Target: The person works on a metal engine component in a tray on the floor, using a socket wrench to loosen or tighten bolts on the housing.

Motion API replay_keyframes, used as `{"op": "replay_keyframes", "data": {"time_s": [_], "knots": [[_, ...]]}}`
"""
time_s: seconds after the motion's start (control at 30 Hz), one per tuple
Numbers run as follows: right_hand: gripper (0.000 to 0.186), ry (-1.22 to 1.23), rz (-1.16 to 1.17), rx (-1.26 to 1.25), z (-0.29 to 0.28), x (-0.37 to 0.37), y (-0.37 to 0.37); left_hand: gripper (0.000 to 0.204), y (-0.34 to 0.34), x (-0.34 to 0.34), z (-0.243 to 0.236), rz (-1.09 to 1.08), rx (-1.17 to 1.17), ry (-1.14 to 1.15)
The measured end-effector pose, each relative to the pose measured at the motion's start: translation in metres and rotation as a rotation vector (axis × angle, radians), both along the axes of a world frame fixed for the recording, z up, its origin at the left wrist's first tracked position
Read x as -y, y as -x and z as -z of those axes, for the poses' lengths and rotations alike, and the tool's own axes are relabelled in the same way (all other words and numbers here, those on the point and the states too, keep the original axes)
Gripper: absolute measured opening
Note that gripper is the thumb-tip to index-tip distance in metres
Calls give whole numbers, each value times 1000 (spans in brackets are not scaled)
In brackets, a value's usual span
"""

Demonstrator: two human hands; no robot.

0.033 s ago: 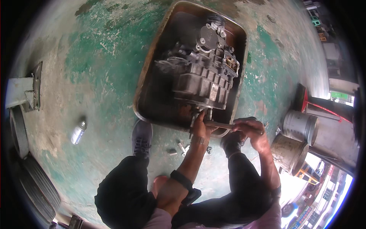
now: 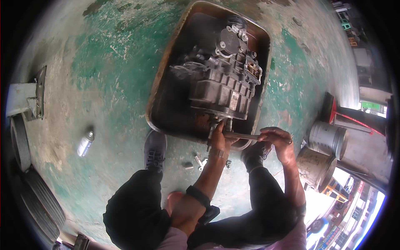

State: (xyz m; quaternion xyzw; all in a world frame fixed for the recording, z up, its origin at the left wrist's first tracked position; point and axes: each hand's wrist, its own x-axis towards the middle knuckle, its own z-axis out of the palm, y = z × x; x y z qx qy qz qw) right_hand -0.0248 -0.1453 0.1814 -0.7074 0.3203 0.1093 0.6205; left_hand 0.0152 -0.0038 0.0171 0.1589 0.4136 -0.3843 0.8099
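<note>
Grey metal gearbox [image 2: 223,93] lies in a rimmed tray [image 2: 153,98] on worn green floor [image 2: 100,75], its narrower fittings pointing toward the person, and nothing on it has visibly shifted. What has changed is at the metal bar [image 2: 241,136]: its outer end has swung slightly away from the person, and the right hand [image 2: 276,138] has gone outward with it, fingers curled over the bar near that end in a lighter hold. The left hand [image 2: 219,137] has stayed at the bar's inner end, by the gearbox's near end; its own fingers hide what they close on, so I cannot tell whether it grips the bar, a fitting or both. My judgement is that so small a swing about a steady inner end means the bar is serving as a lever there.
</note>
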Motion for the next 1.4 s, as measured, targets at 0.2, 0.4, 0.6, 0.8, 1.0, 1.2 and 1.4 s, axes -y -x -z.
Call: {"op": "replay_keyframes", "data": {"time_s": [0.2, 0.4, 0.6, 0.8, 1.0, 1.2, 1.4], "knots": [[39, -470, 401, 138, 104, 63, 69, 27, 0, 2, -4, -18, 39, -77], [39, -601, 523, -132, 132, 66, 91, 30, 2, 0, 8, -56, 30, -48], [39, -308, 372, 38, 86, 42, 66, 30, -2, -3, 4, -10, -44, -65], [14, 42, -458, 253, -14, -24, -3, 25, 1, -12, 12, 29, -48, -58], [18, 329, -835, 344, -33, -55, -28, 24, -2, -1, 15, 48, -121, -27], [24, 102, -134, 88, -13, -10, -8, 27, -4, -6, 3, 94, -102, -62], [27, 112, 201, 112, 51, 36, 36, 29, -4, -4, 1, 124, -71, -118]]}}
